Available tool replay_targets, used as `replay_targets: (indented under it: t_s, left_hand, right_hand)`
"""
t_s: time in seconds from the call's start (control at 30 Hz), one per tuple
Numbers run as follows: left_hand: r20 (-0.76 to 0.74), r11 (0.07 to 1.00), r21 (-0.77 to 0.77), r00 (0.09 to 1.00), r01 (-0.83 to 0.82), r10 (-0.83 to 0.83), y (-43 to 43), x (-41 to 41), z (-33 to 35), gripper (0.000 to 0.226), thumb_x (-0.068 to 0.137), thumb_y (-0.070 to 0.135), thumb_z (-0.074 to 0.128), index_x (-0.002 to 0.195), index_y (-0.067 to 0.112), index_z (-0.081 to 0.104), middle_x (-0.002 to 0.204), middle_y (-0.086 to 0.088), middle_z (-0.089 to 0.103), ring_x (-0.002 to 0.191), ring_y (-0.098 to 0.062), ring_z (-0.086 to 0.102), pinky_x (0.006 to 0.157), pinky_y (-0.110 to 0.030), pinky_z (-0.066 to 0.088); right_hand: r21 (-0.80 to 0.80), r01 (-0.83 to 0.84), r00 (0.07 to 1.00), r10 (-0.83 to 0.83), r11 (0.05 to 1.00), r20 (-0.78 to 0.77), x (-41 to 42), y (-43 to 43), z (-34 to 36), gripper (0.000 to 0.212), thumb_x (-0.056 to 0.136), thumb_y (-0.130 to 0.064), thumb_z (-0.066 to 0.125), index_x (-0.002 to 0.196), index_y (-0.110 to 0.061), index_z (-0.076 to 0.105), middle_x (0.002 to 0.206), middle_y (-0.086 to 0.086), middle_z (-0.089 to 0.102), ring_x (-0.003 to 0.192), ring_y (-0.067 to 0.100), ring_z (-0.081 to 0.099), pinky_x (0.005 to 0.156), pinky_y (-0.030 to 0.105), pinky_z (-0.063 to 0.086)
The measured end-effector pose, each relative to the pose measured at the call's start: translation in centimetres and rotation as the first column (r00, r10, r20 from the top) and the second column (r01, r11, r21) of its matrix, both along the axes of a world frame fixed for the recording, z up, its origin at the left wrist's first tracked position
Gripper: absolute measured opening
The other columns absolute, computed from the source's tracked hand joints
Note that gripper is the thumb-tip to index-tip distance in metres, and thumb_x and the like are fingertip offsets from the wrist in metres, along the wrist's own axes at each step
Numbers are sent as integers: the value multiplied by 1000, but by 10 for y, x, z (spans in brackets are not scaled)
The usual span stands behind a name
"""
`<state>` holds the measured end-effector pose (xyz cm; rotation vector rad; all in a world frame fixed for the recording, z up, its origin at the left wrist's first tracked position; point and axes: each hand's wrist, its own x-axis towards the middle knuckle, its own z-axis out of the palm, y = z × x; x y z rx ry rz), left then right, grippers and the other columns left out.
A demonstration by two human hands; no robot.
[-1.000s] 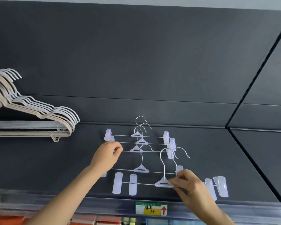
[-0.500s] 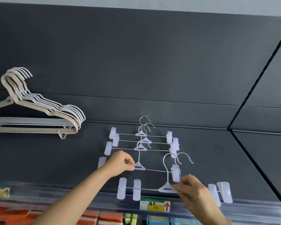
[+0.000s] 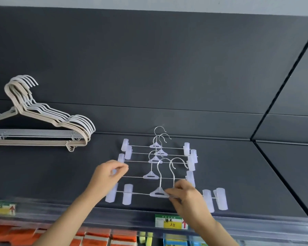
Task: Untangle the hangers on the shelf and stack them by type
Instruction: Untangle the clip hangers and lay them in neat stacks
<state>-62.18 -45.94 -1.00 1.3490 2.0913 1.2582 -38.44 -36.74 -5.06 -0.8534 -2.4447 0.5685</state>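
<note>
While six clip hangers (image 3: 155, 159) lie on the dark shelf (image 3: 238, 174), untangling looks about half done.
Three sit piled behind; the left hand (image 3: 107, 174) pinches the fourth hanger (image 3: 150, 176) by its rod end, and the right hand (image 3: 187, 196) pinches the front pair (image 3: 157, 192) at the hub. That pair probably needs parting next. The plain hangers (image 3: 60, 121) stacked far left overlap too much to count.

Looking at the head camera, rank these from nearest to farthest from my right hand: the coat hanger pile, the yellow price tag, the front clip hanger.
1. Front clip hanger: at the shelf front, pinched by the right hand.
2. Yellow price tag: on the shelf edge, just below the hand.
3. Coat hanger pile: far left on the shelf.
</note>
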Motion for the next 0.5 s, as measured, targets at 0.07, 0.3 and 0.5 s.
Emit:
replay_targets:
  t_s: [0.07,0.3,0.5]
  left_hand:
    - [-45,1000,-24,999,-1,0,-16,-1,-8,23,78,21,70,74,43,64,88,19,66,90,2,58,76,-10,39]
    - [-264,981,-194,963,-3,-49,-30,4,-43,73,59,66,39,112,24,65,118,15,48,115,-8,42,100,-28,35]
    - [-301,999,-17,953,-34,28,-16,9,-31,62,67,62,42,103,20,70,113,15,50,109,-2,41,95,-29,38]
  right_hand:
    - [-17,1,1000,-1,1000,1,-15,-3,-3,21,82,-10,64,99,-21,72,81,-6,46,69,11,46,56,16,39]
    - [0,19,997,-19,1000,71,-25,1,-17,32,62,-4,81,86,-24,75,80,0,61,74,21,61,54,17,45]
    - [82,51,999,-51,995,2,-25,-1,-6,35,55,-3,85,80,-25,76,63,-5,53,58,10,53,40,11,37]
